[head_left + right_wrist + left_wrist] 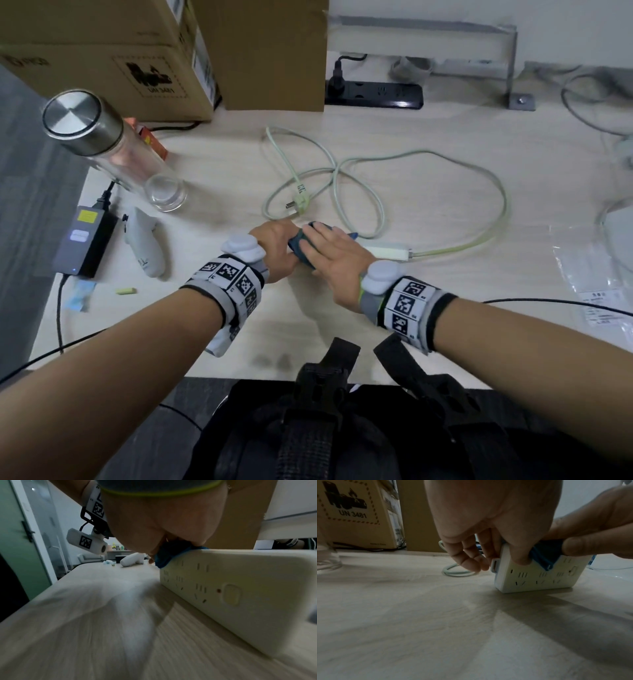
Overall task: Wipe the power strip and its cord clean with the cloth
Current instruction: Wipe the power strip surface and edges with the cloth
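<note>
The white power strip (536, 580) stands on its long edge on the light wooden table (445, 274), sockets facing me. My left hand (505, 553) grips its left end, thumb on the socket face and fingers behind. My right hand (332, 250) holds the blue cloth (544, 555) over the strip's top edge, thumb pressing it onto the face. In the head view only the strip's right end (387, 251) shows past my hands. Its pale green cord (445, 161) lies in loose loops behind, with the plug (299, 198) near my left hand. The right wrist view shows the cloth (164, 558) on the strip (240, 581).
Cardboard boxes (137, 51) stand at the back left, with a black power strip (373, 94) beside them. A metal-lidded glass bottle (99, 137), a glass (166, 192), a grey power adapter (85, 240) and a white controller (145, 243) lie left. A plastic bag (592, 274) lies right.
</note>
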Demonstrator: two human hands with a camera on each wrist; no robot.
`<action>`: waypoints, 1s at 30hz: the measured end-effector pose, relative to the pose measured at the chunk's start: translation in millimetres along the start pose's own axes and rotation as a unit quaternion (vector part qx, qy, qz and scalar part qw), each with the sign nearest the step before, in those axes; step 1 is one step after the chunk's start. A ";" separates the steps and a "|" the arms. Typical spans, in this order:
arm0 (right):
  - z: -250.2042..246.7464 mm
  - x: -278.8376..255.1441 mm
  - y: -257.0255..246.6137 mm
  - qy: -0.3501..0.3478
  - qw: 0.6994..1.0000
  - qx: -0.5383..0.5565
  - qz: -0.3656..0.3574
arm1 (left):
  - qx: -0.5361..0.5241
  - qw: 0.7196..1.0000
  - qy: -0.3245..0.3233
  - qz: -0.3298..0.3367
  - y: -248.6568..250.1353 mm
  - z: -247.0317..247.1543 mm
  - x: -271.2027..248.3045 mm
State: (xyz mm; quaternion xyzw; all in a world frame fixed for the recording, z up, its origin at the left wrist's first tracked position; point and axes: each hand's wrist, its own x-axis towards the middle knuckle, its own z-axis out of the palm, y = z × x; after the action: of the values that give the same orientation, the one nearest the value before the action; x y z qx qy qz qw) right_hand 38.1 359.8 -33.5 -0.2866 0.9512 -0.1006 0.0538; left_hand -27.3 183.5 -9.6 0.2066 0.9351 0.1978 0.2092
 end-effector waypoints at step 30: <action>-32.2 -70.8 63.8 0.101 0.993 0.059 0.013 | 0.018 1.000 0.005 -0.015 3.7 6.1 -0.5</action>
State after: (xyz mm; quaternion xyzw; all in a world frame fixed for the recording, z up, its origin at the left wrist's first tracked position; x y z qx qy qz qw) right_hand 57.6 456.4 -13.2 -0.2589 0.9479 -0.1842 -0.0246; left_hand -22.9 188.1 -12.8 0.1951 0.9426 0.1785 0.2039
